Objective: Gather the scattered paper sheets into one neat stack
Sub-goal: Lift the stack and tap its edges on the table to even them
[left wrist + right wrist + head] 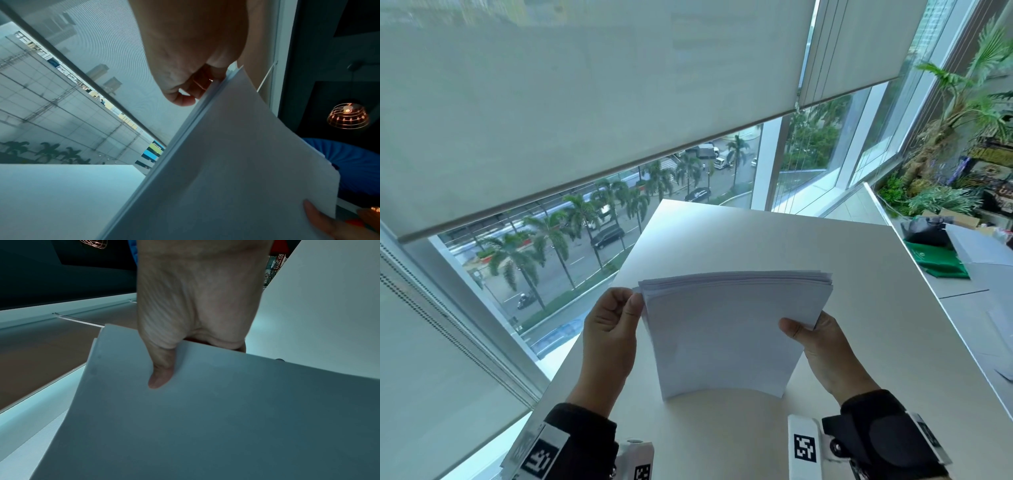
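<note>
A stack of white paper sheets (726,335) stands upright on its bottom edge on the white table (825,260), bowed slightly, with its top edges a little uneven. My left hand (616,322) pinches the stack's upper left edge with curled fingers; in the left wrist view the left hand (191,78) grips the paper sheets (226,162) at their edge. My right hand (815,339) grips the right edge, thumb on the front sheet. The right wrist view shows the right hand's (185,321) thumb pressed on the front of the paper sheets (205,410), fingers hidden behind.
The table's left edge runs along a tall window (585,222) with blinds. To the right lies a neighbouring desk with a green cloth (938,262), boxes and potted plants (962,120). Bare tabletop lies beyond and around the stack.
</note>
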`<state>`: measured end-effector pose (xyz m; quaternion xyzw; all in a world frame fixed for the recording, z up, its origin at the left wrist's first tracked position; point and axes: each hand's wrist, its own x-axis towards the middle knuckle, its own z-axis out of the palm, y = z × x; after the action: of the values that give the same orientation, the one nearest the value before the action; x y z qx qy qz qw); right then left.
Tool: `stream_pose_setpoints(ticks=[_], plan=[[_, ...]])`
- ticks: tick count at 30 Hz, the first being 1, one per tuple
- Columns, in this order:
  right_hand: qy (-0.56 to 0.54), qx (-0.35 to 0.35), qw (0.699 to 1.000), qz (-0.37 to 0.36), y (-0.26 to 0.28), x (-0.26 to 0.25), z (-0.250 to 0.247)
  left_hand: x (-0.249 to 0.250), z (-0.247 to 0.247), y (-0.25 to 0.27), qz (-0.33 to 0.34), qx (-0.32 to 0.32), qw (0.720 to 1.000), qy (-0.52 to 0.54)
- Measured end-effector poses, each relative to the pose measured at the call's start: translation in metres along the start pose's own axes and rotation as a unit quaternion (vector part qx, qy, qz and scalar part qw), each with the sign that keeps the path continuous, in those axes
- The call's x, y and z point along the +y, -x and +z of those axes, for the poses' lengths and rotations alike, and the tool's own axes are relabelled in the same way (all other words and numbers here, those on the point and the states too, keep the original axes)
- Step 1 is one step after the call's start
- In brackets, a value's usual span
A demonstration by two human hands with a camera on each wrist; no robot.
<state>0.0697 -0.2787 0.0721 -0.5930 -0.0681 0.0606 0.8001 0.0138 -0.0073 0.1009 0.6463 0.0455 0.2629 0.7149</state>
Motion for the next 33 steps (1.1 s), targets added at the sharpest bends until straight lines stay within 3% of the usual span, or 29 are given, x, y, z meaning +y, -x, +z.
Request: stream_pose_setpoints(ticks=[9, 16, 23, 28, 33], plan=[[0.014, 0.007, 1.000, -0.003, 0.005, 0.000, 0.000, 0.004, 0.012, 0.004, -0.066, -0.038, 0.994, 0.076], [0.018, 0.005, 1.000, -0.004, 0.006, 0.000, 0.000, -0.009, 0.004, 0.007, -0.073, -0.053, 0.990, 0.111], [0.013, 0.003, 1.000, -0.011, 0.006, -0.003, -0.001, -0.025, 0.002, 0.024, -0.128, -0.126, 0.982, 0.051], [0.027, -0.006, 0.999, -0.021, 0.008, -0.006, -0.001, -0.026, 0.011, 0.020, -0.147, -0.132, 0.980, 0.030], [0.087, 0.040, 0.995, -0.018, 0.010, -0.004, 0.004, -0.031, 0.019, 0.019, -0.165, -0.099, 0.981, 0.014]])
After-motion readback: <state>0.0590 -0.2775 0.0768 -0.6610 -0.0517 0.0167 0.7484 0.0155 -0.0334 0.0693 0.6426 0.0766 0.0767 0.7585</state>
